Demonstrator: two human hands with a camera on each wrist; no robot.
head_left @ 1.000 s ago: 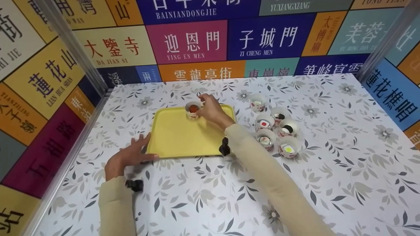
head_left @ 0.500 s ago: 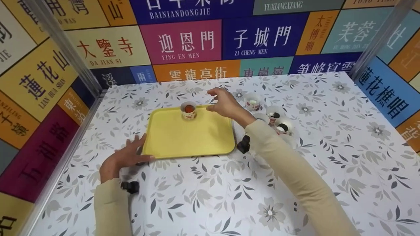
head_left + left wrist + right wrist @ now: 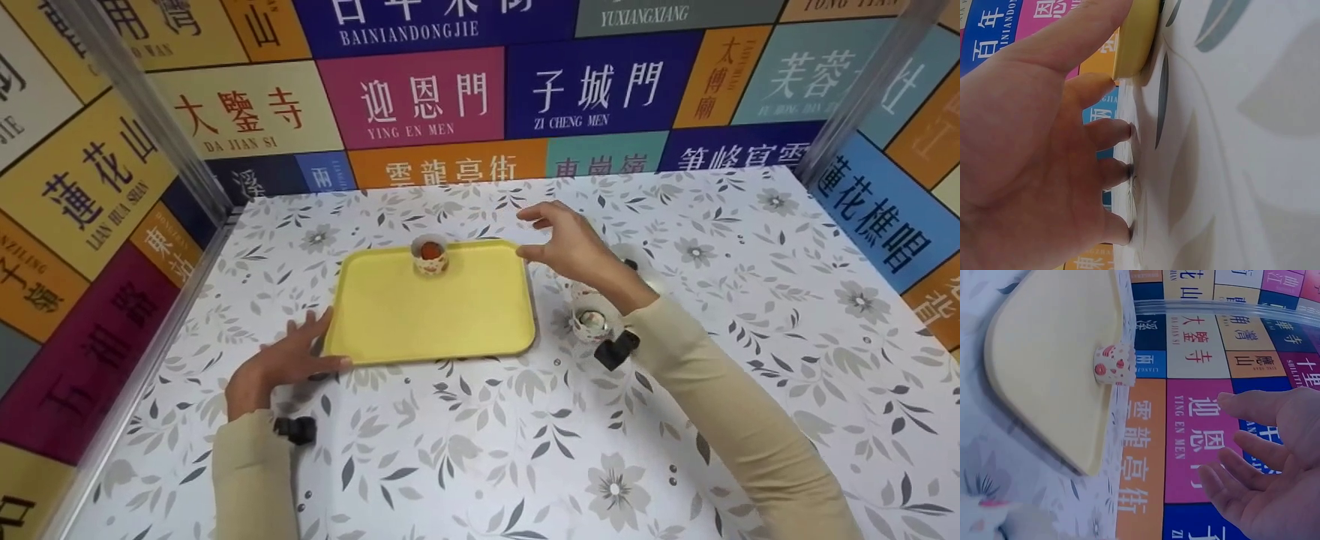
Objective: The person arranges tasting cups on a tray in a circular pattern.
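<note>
Between cups — one paper cup (image 3: 430, 256) standing on the yellow tray (image 3: 431, 315), left of the right hand (image 3: 574, 244), fingers spread, empty. Left hand (image 3: 281, 364) flat, pressing the tray's near corner. Next, probably: reaching right for another cup (image 3: 590, 321) — gentle pinch needed.

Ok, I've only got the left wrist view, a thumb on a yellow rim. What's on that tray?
Observer: One patterned paper cup with something red inside, near the far edge of the tray.
Operator: Right hand holding anything?
Observer: No, the right hand is open and empty, just past the tray's far right corner.
Operator: More cups?
Observer: Yes, another cup stands on the table right of the tray.
</note>
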